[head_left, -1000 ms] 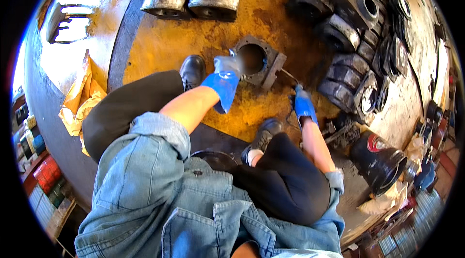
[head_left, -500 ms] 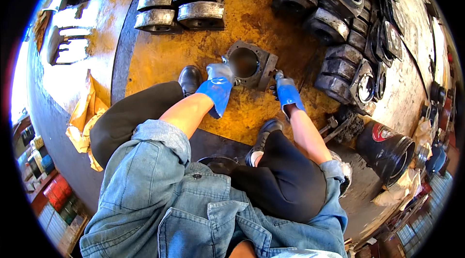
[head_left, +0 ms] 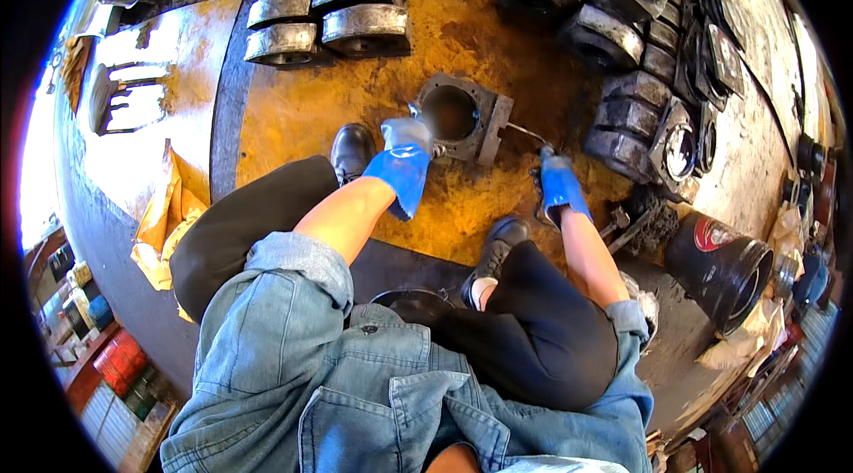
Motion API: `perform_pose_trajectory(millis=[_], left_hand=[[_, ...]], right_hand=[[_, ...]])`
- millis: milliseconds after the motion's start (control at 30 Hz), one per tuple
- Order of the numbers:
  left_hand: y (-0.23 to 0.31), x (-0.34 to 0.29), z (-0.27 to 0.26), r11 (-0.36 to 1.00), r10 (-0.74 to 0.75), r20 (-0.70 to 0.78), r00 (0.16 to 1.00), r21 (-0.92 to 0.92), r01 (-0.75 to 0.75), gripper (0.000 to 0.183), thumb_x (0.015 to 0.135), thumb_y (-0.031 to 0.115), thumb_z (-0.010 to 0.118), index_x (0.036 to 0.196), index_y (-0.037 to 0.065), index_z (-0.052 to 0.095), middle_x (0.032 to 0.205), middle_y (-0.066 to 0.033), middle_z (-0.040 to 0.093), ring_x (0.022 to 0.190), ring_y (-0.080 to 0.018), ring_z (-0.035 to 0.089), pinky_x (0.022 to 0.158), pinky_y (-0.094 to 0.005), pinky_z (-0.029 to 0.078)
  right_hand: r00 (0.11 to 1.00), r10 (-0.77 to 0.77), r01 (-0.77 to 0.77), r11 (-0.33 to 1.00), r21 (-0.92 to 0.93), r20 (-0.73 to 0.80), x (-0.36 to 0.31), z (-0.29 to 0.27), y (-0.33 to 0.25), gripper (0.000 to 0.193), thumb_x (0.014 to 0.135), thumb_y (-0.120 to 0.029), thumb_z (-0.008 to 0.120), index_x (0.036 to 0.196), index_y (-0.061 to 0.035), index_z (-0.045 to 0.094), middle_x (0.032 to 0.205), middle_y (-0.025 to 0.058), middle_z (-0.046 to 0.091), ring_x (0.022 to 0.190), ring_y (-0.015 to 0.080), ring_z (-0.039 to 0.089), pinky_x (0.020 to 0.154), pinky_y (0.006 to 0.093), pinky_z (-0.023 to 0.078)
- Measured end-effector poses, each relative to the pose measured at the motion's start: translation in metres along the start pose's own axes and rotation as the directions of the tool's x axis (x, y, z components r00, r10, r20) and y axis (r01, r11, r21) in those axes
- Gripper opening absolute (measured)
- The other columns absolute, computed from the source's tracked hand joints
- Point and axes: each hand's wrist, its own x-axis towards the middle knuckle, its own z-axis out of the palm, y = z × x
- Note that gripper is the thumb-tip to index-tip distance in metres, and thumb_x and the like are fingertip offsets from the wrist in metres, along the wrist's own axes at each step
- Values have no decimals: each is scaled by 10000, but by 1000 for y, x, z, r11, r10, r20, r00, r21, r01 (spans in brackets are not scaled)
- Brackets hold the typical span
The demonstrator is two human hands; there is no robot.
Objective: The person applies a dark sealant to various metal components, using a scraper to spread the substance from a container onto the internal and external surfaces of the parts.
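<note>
On the stained yellow floor sheet in front of me sits a grey metal housing (head_left: pixel 462 85) with a large round bore and a straight flange on its right side. My left hand (head_left: pixel 407 132), in a grey and blue glove, rests against the housing's left edge; its fingers look curled over the rim, partly hidden. To the right, my gloved right hand (head_left: pixel 553 164) is closed around a thin metal rod-like tool (head_left: pixel 526 131). The tool's far end reaches to the housing's flange. Its exact kind is too small to tell.
Stacks of metal housings (head_left: pixel 364 24) stand ahead, and more castings (head_left: pixel 626 122) line the right. A black drum (head_left: pixel 711 264) lies on its side at the lower right. Crumpled yellow paper (head_left: pixel 169 215) is at the left. My shoes (head_left: pixel 353 150) flank the work.
My right hand has drawn back rightward, away from the housing, and more of the thin rod now shows between them. My left hand stays on the housing.
</note>
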Motion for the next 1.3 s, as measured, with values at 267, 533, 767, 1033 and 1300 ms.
perform_pose_trajectory(millis=[267,533,767,1033,1300], left_hand=[[17,-9,-4,993,12,-96,995,116,-1,544,842,170,621,1333,-35,509,892,-66,736,780,-248,710,568,-459,473],[27,-25,-33,983,8,-24,1000,182,-4,653,869,182,604,1416,-100,386,917,-97,744,796,-249,724,603,-455,512],[38,-11,-16,980,-63,-120,991,183,84,390,885,227,601,1235,59,631,1058,-84,729,933,-252,711,711,-494,502],[26,-17,-3,983,-45,-136,990,173,68,288,871,201,614,1139,125,689,1042,-78,733,935,-269,712,668,-486,503],[28,-10,-4,970,-56,-153,987,224,90,282,868,199,617,1129,124,692,1036,-77,734,932,-270,712,665,-484,502]], right_hand=[[983,-178,181,981,-65,49,-5,16,-5,579,986,-515,474,1058,39,628,800,150,682,600,203,631,543,353,482],[980,-197,201,974,-109,39,-6,22,-6,543,990,-501,470,1038,14,637,732,141,680,566,205,614,539,367,484],[996,-52,64,980,188,-68,24,-36,50,574,981,-496,487,908,48,656,768,166,684,617,237,688,487,355,526],[975,-211,206,975,-82,-63,33,-20,35,544,963,-462,470,1008,39,677,991,297,663,978,418,646,826,480,516],[983,-107,99,993,-66,-147,4,-72,79,499,957,-434,534,978,40,687,823,230,702,720,332,708,675,423,541]])
